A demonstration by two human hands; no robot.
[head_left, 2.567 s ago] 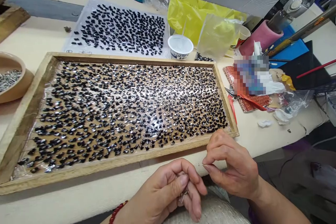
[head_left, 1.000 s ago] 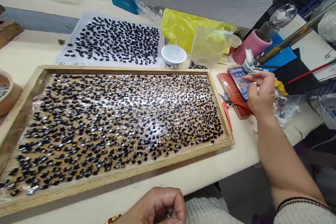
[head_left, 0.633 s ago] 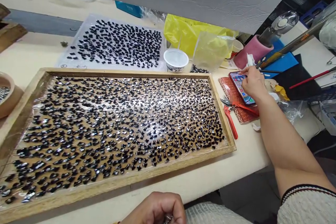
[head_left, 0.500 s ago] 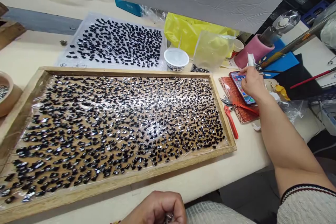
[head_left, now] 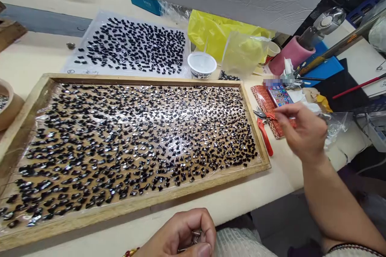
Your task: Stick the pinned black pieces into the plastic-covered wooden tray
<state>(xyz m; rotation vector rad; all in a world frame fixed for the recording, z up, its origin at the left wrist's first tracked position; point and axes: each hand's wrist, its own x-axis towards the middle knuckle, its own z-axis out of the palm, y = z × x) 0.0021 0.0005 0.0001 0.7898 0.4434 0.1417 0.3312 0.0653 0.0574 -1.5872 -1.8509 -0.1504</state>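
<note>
Low at the front, my left hand is curled closed around several small silvery metal pieces, partly hidden by the fingers. My right hand hovers in front of a lit phone, apart from it. Its fingers are loosely bent, thumb and index finger slightly apart, with nothing visible between them. The phone rests by a red patterned pouch, where red-handled cutters also lie. Left of these is a wooden-framed tray covered with rows of small shiny black pieces.
Behind the tray, a white sheet bears many black pieces. A white cup, a clear bag and a yellow bag stand beside it. A round bowl is at left; a pink holder is at right.
My right hand has drawn back from the phone screen toward me, uncovering the phone. The left hand has turned and loosened a little, showing more of the metal pieces.
</note>
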